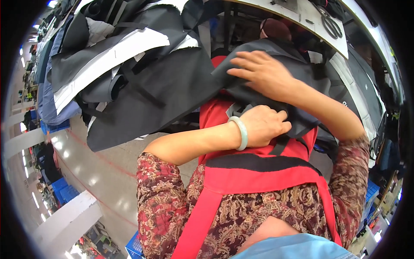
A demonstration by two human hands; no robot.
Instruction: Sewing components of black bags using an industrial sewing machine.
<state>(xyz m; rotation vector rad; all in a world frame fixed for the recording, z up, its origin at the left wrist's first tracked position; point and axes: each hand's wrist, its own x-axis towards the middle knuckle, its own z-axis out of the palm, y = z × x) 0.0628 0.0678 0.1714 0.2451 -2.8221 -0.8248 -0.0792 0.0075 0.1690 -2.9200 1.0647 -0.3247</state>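
A large dark black fabric piece [302, 82] lies over my lap, on top of the red apron [254, 179]. My right hand [261, 73] rests across its upper part with the fingers stretched out and apart; nothing is gripped there. Closer to my body, my left hand [261, 125], with a pale green bangle [243, 133] on its wrist, has its fingers curled in at the fabric's near edge. A black strap [280, 145] comes out below those fingers. The exact pinch is partly hidden by the hand.
To the left hangs a heap of black fabric panels [159, 95] with white pieces [112, 64]. Black-handled scissors [331, 25] lie on a pale table [310, 19] at the far right. Blue crates [64, 192] stand on the floor beyond a white beam [71, 220].
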